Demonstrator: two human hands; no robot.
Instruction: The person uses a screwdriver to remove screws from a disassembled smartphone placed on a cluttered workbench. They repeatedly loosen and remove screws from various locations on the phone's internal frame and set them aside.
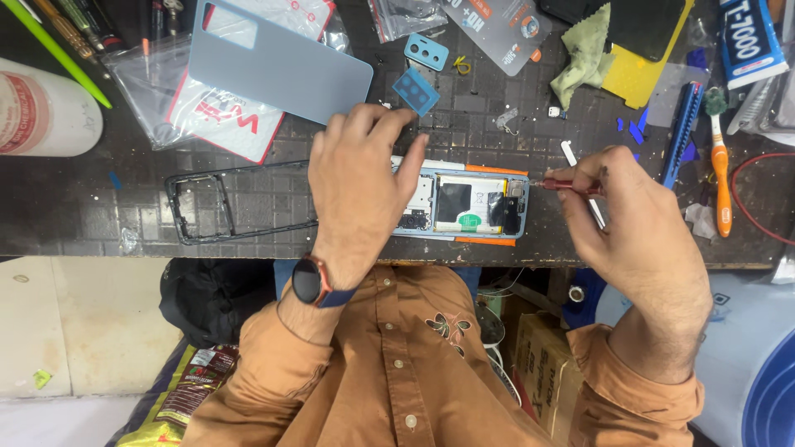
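Now my left hand [358, 186] pressing flat on opened phone [464, 204], my right hand [617, 211] pinching red screwdriver [567, 185], tip at phone's edge

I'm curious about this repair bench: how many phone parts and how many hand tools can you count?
Phone parts: 4 (open phone, back cover, black frame, blue camera cover)
Hand tools: 2 (screwdriver in right hand, toothbrush)
Total: 6

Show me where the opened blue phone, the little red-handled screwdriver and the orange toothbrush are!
Opened blue phone [468, 204], head view: on its pale battery in the middle.
Little red-handled screwdriver [570, 185], head view: on the red handle, held by the right hand.
Orange toothbrush [722, 178], head view: on its orange handle.
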